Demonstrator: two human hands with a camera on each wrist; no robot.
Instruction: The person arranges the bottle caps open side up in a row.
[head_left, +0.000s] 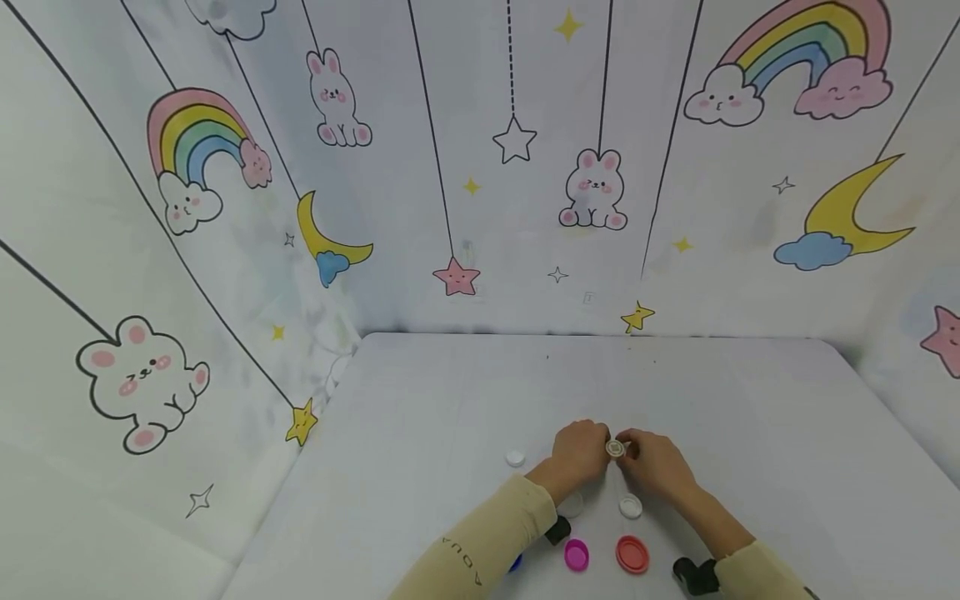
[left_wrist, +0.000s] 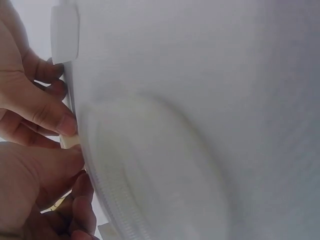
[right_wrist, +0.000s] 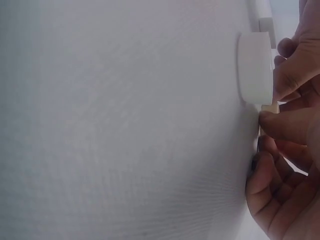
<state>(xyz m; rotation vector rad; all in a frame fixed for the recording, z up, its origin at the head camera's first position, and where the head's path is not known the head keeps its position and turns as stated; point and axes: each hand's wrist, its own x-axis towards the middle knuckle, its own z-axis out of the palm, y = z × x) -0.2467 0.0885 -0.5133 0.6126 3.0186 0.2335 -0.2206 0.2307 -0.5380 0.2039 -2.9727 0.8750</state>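
Observation:
A small cream disc (head_left: 615,448) with a ringed face is held between both hands, a little above the white tabletop or touching it; which, I cannot tell. My left hand (head_left: 581,452) grips it from the left with curled fingers. From the right, my right hand (head_left: 660,461) pinches its edge between thumb and finger. Only a sliver of the disc (right_wrist: 270,107) shows between the thumbs in the right wrist view. Just nearer than the hands lies a white cap (head_left: 630,506). A translucent lid (left_wrist: 155,170) looms blurred in the left wrist view, close to my left wrist.
Another white cap (head_left: 515,458) lies left of the left hand. Toward the front are a magenta cap (head_left: 576,555), a red lid (head_left: 632,555) and a blue cap (head_left: 515,564) partly covered by the left sleeve. Behind the table (head_left: 420,392) hangs a printed cloth (head_left: 525,208).

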